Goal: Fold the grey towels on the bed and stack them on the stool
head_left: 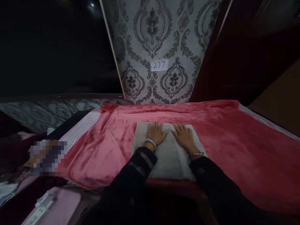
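Observation:
A flat grey-white square of cloth point(167, 159) lies on a red plush blanket point(234, 150) near the front edge of the surface. Palm down on its far left part rests my left hand point(156, 133), with the fingers spread and a bracelet at the wrist. My right hand point(184, 135) presses flat on the far right part of the same cloth, its fingers also apart. Both hands touch the cloth and neither grips it. Whether the cloth is folded in layers cannot be told.
Patterned wallpaper with a paper label reading 277 point(159, 65) is behind the blanket. A large black screen point(58, 47) hangs at left. A dark red glossy panel point(239, 53) stands at right. A white power strip point(38, 215) lies on a pink item point(67, 203) at lower left.

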`<action>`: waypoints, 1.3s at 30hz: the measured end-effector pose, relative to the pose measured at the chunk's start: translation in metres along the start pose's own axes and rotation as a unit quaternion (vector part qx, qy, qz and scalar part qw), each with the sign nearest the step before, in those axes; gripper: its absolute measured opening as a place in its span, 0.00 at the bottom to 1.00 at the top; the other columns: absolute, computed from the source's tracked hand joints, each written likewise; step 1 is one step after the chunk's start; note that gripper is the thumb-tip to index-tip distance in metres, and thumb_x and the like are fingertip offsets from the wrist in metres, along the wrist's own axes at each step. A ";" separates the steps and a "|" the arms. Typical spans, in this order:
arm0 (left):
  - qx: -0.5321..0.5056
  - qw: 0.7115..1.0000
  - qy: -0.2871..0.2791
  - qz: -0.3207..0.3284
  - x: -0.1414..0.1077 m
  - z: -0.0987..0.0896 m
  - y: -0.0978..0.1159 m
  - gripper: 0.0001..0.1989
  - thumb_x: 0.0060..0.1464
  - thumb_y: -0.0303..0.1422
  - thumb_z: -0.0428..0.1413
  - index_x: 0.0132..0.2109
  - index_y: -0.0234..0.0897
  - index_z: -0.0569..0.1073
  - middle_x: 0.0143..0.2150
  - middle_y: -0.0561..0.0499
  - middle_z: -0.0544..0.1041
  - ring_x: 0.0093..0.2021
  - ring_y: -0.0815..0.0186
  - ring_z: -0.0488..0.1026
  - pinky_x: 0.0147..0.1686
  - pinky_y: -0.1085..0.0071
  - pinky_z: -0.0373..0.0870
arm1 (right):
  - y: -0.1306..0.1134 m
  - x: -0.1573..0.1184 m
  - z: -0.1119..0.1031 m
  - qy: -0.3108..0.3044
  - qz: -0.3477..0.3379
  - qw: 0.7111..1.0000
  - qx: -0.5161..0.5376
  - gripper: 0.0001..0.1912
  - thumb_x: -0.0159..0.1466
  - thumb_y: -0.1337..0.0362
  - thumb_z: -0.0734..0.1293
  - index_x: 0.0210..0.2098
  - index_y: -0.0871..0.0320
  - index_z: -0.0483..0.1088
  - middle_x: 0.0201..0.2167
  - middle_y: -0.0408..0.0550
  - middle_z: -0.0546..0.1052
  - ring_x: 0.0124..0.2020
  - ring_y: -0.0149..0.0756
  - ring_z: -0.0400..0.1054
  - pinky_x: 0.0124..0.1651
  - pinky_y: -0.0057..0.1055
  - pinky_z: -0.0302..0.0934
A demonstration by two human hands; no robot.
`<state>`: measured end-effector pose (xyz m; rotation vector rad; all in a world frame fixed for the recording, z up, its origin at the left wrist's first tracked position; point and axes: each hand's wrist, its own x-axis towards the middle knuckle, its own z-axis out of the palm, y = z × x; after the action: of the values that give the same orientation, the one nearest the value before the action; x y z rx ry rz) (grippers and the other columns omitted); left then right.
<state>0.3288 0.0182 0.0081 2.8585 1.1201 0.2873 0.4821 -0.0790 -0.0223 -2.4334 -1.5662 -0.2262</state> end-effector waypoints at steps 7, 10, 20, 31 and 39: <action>-0.034 0.992 -0.016 -0.120 -0.011 -0.017 -0.056 0.30 0.65 0.46 0.46 0.67 0.34 0.62 0.72 0.35 0.57 0.73 0.47 0.50 0.69 0.41 0.41 | -0.001 -0.003 -0.001 0.013 -0.011 1.000 0.009 0.28 0.72 0.53 0.50 0.67 0.54 0.61 0.69 0.54 0.61 0.69 0.51 0.51 0.65 0.55 0.48; -0.066 0.989 0.007 -0.133 -0.027 -0.027 -0.080 0.25 0.63 0.40 0.51 0.64 0.35 0.67 0.70 0.35 0.60 0.71 0.43 0.52 0.68 0.37 0.42 | -0.002 -0.004 -0.003 0.009 -0.014 1.000 0.023 0.28 0.72 0.54 0.51 0.67 0.55 0.61 0.68 0.55 0.61 0.69 0.52 0.51 0.65 0.56 0.47; -0.034 0.999 -0.030 -0.010 0.001 -0.043 0.009 0.29 0.63 0.39 0.48 0.68 0.34 0.61 0.74 0.38 0.53 0.74 0.51 0.47 0.70 0.43 0.40 | -0.001 0.005 -0.024 -0.020 0.086 0.985 0.150 0.30 0.71 0.61 0.48 0.71 0.58 0.53 0.69 0.53 0.61 0.69 0.43 0.54 0.66 0.46 0.53; -0.007 0.998 -0.056 0.023 0.009 0.009 0.035 0.33 0.65 0.47 0.39 0.72 0.39 0.54 0.74 0.43 0.55 0.73 0.54 0.49 0.70 0.47 0.43 | 0.003 -0.021 -0.006 0.020 0.009 1.000 0.015 0.28 0.71 0.61 0.49 0.69 0.53 0.58 0.70 0.49 0.59 0.70 0.48 0.50 0.68 0.52 0.46; -0.069 0.992 -0.001 -0.102 -0.025 -0.018 -0.067 0.26 0.64 0.42 0.47 0.66 0.38 0.66 0.72 0.41 0.59 0.72 0.47 0.50 0.69 0.42 0.42 | 0.005 -0.022 -0.003 0.024 0.007 0.999 0.038 0.29 0.71 0.60 0.49 0.68 0.56 0.60 0.69 0.51 0.60 0.69 0.50 0.51 0.68 0.52 0.45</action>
<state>0.2626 0.0507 0.0141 2.5996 1.3226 0.3344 0.4777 -0.1007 -0.0256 -2.3629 -1.5079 -0.2181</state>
